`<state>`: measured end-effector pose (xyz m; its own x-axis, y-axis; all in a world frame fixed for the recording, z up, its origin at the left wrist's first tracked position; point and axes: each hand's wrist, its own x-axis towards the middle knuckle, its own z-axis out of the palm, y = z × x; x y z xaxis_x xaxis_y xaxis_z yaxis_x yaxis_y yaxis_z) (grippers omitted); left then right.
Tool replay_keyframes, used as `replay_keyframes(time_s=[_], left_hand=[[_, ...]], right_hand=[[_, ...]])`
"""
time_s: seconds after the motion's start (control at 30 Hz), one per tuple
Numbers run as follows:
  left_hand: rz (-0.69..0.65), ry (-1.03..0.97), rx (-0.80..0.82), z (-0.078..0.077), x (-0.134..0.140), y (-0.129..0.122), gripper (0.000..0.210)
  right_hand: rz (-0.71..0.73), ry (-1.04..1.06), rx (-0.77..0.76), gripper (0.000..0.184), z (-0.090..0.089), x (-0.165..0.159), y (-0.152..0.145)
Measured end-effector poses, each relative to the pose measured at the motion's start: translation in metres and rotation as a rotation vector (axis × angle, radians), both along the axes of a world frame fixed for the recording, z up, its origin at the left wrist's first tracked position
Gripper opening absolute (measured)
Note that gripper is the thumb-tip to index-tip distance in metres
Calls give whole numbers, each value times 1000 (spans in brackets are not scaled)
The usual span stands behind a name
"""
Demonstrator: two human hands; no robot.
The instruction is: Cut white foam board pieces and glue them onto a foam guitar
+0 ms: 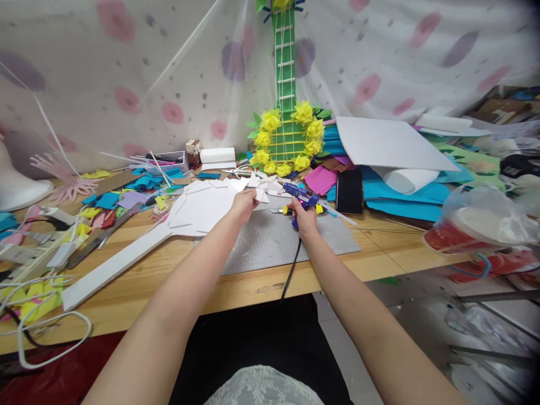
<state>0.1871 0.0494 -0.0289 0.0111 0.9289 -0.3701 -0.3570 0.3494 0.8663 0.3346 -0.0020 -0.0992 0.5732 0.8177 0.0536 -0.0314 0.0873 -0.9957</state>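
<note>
My right hand (305,218) is closed around a blue hot glue gun (301,195), whose nozzle points left and whose black cord hangs over the table's front edge. Between the fingers of my left hand (244,206) is a small white foam board piece (262,196), close to the nozzle. Left of that hand lies a white guitar-shaped cutout (206,203) with a long neck and short strips along its rim. Beneath both hands is a grey cutting mat (261,247). A yellow and black utility knife (282,211) rests on it, partly hidden by my right hand.
A green paper guitar with yellow flowers (287,135) leans on the back curtain. Coloured paper scraps (107,201) and a metal ruler (103,233) lie at left, near white cables (54,326). At right are a black phone (350,192), blue sheets (400,199) and a bagged red cup (453,230).
</note>
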Motion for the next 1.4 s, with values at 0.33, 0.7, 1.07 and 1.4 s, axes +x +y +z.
replay_keyframes(time_s=[0.33, 0.7, 1.07, 1.4], left_hand=[[-264, 1137, 388, -28, -1, -16, 29], [-234, 1368, 340, -25, 35, 20, 32], [-185, 254, 152, -11, -19, -19, 2], [-242, -413, -115, -1, -58, -49, 27]], right_hand=[[-8, 29, 3, 38, 2, 0, -1], [-37, 1, -11, 41, 3, 1, -4], [116, 11, 22, 42, 17, 1, -12], [626, -159, 2, 43, 50, -14, -24]])
